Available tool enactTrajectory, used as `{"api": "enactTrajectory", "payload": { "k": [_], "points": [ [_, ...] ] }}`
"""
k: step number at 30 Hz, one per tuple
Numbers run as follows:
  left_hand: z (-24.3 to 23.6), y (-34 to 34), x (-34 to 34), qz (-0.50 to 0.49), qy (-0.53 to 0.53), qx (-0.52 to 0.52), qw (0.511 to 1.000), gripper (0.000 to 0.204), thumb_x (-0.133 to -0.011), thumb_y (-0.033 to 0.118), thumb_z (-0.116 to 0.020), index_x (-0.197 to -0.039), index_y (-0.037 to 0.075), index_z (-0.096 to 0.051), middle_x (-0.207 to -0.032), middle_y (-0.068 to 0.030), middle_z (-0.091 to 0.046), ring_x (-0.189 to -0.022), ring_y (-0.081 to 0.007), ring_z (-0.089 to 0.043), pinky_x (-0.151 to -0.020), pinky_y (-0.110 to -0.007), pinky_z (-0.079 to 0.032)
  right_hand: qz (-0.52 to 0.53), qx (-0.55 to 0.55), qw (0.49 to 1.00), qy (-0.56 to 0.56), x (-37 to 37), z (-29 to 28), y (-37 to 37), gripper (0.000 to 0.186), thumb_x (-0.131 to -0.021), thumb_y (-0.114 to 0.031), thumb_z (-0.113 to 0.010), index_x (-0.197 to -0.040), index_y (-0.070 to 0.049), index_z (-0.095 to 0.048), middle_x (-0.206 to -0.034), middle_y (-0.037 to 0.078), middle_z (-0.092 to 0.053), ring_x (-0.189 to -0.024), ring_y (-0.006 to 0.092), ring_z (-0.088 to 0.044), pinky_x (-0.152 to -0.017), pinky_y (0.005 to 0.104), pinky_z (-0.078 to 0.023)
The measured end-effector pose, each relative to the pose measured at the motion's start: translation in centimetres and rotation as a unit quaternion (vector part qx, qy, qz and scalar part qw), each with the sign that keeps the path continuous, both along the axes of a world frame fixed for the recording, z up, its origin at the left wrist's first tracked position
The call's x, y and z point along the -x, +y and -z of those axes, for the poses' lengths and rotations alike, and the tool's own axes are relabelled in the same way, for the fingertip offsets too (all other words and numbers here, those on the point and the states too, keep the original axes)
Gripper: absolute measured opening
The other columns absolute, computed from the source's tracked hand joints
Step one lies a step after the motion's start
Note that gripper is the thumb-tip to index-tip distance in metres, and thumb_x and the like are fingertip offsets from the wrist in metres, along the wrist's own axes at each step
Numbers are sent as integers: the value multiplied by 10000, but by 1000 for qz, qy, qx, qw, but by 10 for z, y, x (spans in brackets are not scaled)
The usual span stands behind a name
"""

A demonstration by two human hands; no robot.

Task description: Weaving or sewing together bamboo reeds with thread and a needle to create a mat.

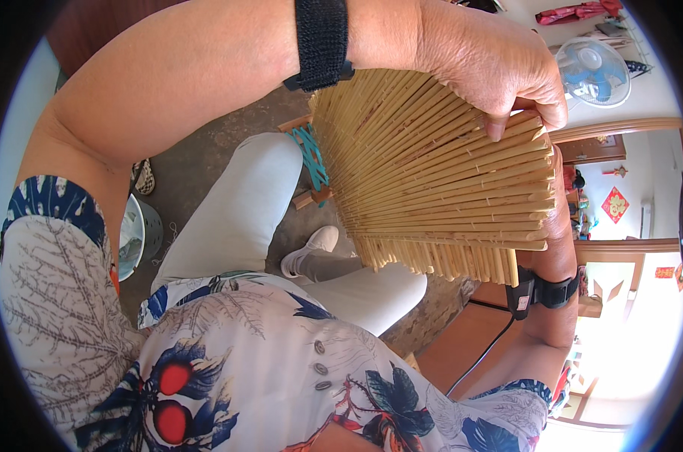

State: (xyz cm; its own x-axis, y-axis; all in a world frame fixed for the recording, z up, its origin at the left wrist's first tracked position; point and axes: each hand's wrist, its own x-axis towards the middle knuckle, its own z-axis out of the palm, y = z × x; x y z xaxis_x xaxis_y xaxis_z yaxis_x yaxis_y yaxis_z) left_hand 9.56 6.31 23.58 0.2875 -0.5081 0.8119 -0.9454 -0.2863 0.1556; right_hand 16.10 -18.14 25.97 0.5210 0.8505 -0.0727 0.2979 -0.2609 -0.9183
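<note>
A fan-shaped bundle of thin tan sticks or reeds (439, 181), joined by small stitches, fills the middle of the head view, held up above my legs. My left hand (500, 83) grips its upper right edge, with thumb and fingers bent onto the sticks. My right hand (555, 169) is behind the right end of the bundle, touching or very close to it; its fingers are hidden. Below and left of the bundle, turquoise cord or strapping (311, 162) is laced on a small wooden frame (302, 200).
My legs (221, 203) are bent below, over a dark floor (228, 120). A bucket (145, 233) stands at my left. A white-and-blue electric fan (590, 71) is at the upper right, beside an opening with a wooden surround (620, 245). A black cable (481, 361) runs from my right wrist strap.
</note>
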Motion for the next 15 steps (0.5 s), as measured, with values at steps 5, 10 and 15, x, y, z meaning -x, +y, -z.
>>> {"api": "enactTrajectory", "payload": {
  "k": [5,10,15],
  "points": [
    [2,-3,-5,-14,3,-12,1000,147,-684,-18,-756,-811,37,-707,-809,-126,-731,-782,-242,-716,-732,-346,-527,1,16,1000,23,6,3,1,426,-1043,-382,-528,-1372,-117,-477,-1238,11,-558,-1106,136,-537,-947,307,-475],
    [3,-1,-4,-27,6,-19,999,142,-680,-12,-755,-800,31,-695,-795,-127,-724,-781,-254,-719,-724,-350,-524,3,25,999,30,4,4,0,488,-1047,-415,-518,-1443,-138,-448,-1308,22,-553,-1171,157,-546,-998,319,-472],
    [3,-1,-3,5,23,7,1000,164,-656,-2,-765,-791,19,-675,-783,-141,-708,-776,-274,-714,-704,-360,-512,-153,-3,988,-14,-11,4,0,469,-1050,-395,-515,-1432,-129,-464,-1312,27,-556,-1176,161,-548,-999,321,-472]
  ]
}}
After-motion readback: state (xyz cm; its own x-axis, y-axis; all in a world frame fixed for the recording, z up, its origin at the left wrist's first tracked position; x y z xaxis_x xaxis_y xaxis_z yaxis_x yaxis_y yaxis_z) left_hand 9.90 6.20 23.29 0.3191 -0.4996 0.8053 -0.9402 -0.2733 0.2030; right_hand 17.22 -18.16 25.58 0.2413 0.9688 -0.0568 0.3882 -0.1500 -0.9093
